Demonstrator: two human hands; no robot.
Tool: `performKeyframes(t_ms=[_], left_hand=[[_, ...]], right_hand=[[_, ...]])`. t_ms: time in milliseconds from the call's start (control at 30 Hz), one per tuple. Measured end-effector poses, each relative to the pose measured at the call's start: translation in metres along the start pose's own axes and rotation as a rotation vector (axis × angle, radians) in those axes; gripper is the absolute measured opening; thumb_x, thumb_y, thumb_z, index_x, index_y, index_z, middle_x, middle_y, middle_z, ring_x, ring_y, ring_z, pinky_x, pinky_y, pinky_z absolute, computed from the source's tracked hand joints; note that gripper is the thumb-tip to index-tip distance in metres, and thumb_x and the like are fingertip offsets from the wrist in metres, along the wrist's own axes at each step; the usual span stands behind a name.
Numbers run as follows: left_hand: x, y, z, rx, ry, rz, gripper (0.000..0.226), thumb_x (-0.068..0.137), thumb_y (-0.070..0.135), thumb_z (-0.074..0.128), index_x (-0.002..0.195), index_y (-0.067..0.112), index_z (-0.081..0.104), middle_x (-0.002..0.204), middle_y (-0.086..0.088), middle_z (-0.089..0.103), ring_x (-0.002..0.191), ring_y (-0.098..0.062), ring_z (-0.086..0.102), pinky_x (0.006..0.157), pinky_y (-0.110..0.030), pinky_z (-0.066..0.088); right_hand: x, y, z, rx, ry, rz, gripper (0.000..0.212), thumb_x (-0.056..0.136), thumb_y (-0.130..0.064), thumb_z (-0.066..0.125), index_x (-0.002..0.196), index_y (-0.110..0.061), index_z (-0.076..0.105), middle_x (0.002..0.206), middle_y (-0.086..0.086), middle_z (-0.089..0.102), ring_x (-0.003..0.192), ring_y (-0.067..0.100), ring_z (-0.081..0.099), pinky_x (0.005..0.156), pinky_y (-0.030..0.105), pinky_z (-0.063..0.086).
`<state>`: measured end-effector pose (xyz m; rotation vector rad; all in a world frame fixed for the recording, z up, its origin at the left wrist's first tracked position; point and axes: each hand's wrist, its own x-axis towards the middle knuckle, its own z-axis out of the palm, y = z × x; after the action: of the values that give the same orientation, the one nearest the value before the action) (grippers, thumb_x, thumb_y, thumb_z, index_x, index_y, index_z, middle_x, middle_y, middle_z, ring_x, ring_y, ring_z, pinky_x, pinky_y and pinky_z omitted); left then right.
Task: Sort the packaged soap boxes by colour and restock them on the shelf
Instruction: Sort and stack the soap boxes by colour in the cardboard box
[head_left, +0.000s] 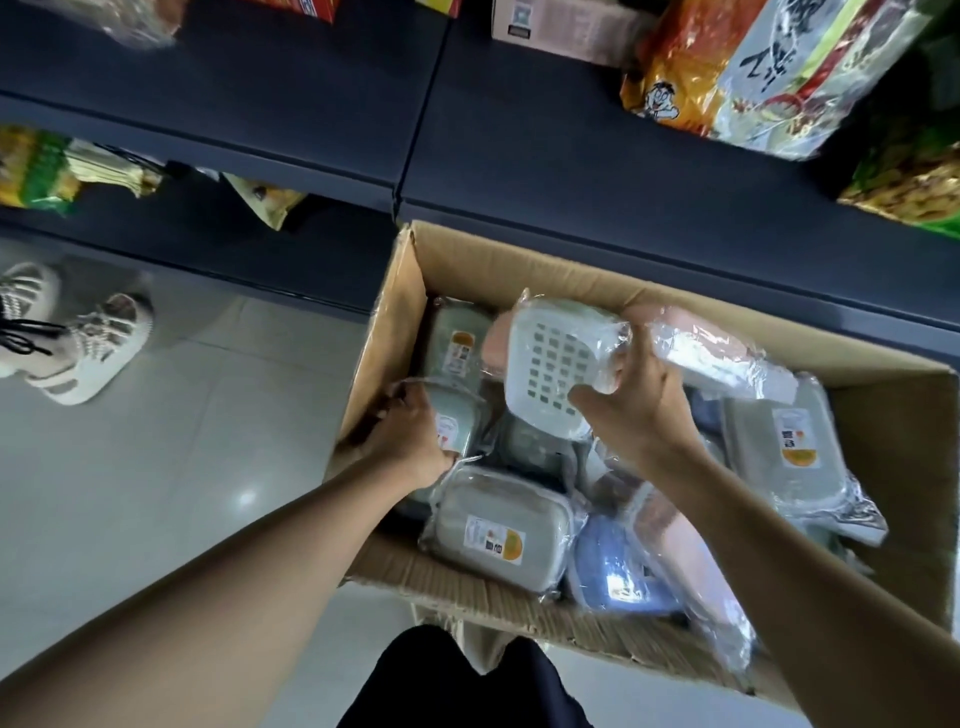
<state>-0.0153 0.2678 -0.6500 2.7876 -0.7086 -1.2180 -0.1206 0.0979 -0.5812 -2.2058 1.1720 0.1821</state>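
Dark shelf at 12 o'clock. Cardboard carton below it holds wrapped soap boxes. Right hand grip grasps a white soap box above the carton. Left hand grip grasps a green soap box at 9 o'clock inside.

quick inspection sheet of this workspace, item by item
surface: grey tiled floor; cardboard carton stands open by the shelf
job's things: wrapped soap boxes in carton, green, blue, pink; white slotted box lifted
clutter: snack bags on shelf
grippers: left hand grips a green box in carton; right hand holds the white slotted box
cables: nothing seen
surroundings: another person's trainers on floor
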Motion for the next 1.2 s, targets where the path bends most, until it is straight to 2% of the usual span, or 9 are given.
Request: performKeyframes(t_ms=[133,267,433,667,833,967,1033,1100,1200], left_hand=[[0.003,0.0,0.001,0.025,-0.033,-0.012,0.096,0.071,0.037,0.081,0.14,0.004,0.023,0.142,-0.02,0.036,0.125,-0.034,0.045,0.094,-0.039,0.044],[0.0,0.002,-0.013,0.086,0.01,0.016,0.076,0.078,0.036,0.074,0.136,0.006,0.035,0.141,-0.015,0.038,0.129,-0.03,0.041,0.103,-0.039,0.04],[-0.011,0.036,-0.034,-0.105,0.118,0.163,0.078,0.078,0.028,0.072,0.141,0.014,0.028,0.141,-0.011,0.04,0.127,-0.029,0.042,0.094,-0.042,0.046],[-0.033,0.087,-0.054,-0.208,0.061,0.265,0.069,0.082,0.023,0.072,0.139,0.018,0.033,0.135,-0.007,0.048,0.116,-0.025,0.052,0.094,-0.034,0.045],[-0.05,0.104,-0.052,-0.242,-0.249,0.314,0.061,0.083,0.027,0.071,0.136,0.03,0.041,0.11,0.002,0.06,0.088,-0.011,0.058,0.068,-0.02,0.043],[-0.068,0.126,-0.038,-0.25,-0.324,0.388,0.053,0.084,0.023,0.07,0.131,0.028,0.046,0.11,0.001,0.062,0.097,-0.014,0.062,0.085,-0.029,0.05],[-0.072,0.133,-0.033,-0.238,-0.317,0.404,0.051,0.084,0.024,0.07,0.13,0.028,0.047,0.116,-0.001,0.059,0.1,-0.016,0.061,0.083,-0.028,0.049],[-0.075,0.137,-0.03,-0.201,-0.302,0.404,0.055,0.085,0.025,0.068,0.134,0.026,0.044,0.124,-0.002,0.056,0.106,-0.016,0.059,0.079,-0.025,0.046],[-0.077,0.136,-0.027,-0.133,-0.243,0.392,0.056,0.088,0.024,0.065,0.139,0.021,0.04,0.131,-0.003,0.053,0.115,-0.018,0.054,0.083,-0.025,0.046]], right_hand=[[-0.002,0.014,0.008,-0.053,-0.105,0.017,0.045,0.076,-0.017,0.065,0.104,-0.019,0.03,0.098,0.005,0.054,0.081,0.029,0.054,0.06,0.031,0.039],[-0.004,0.024,0.005,-0.027,-0.127,0.007,0.044,0.078,-0.014,0.065,0.112,-0.016,0.037,0.094,0.003,0.051,0.078,0.027,0.051,0.052,0.028,0.031],[-0.013,0.025,-0.029,0.027,0.045,-0.105,0.054,0.071,-0.011,0.059,0.121,-0.018,0.039,0.074,0.008,0.056,0.068,0.034,0.059,0.063,0.041,0.051],[-0.027,0.059,-0.075,-0.169,0.314,-0.402,0.035,0.062,0.009,0.061,0.093,-0.006,0.056,0.08,0.009,0.06,0.05,0.034,0.054,0.043,0.031,0.04],[-0.034,0.107,-0.086,-0.19,0.116,-0.324,0.044,0.061,0.016,0.055,0.097,-0.01,0.054,0.097,0.009,0.063,0.069,0.039,0.061,0.052,0.042,0.05],[-0.036,0.136,-0.103,-0.076,0.009,-0.365,0.052,0.063,0.017,0.038,0.101,-0.009,0.063,0.101,0.009,0.068,0.088,0.033,0.067,0.068,0.047,0.055],[-0.035,0.144,-0.114,-0.106,0.059,-0.314,0.056,0.064,0.019,0.04,0.102,-0.014,0.065,0.105,0.01,0.068,0.089,0.033,0.067,0.069,0.046,0.055],[-0.037,0.138,-0.122,-0.094,0.099,-0.249,0.042,0.077,0.011,0.046,0.106,-0.015,0.063,0.111,0.011,0.065,0.092,0.034,0.066,0.072,0.044,0.053],[-0.044,0.112,-0.117,-0.055,-0.013,-0.141,0.027,0.092,-0.031,0.051,0.115,-0.017,0.058,0.12,0.01,0.059,0.105,0.032,0.058,0.084,0.041,0.048]])
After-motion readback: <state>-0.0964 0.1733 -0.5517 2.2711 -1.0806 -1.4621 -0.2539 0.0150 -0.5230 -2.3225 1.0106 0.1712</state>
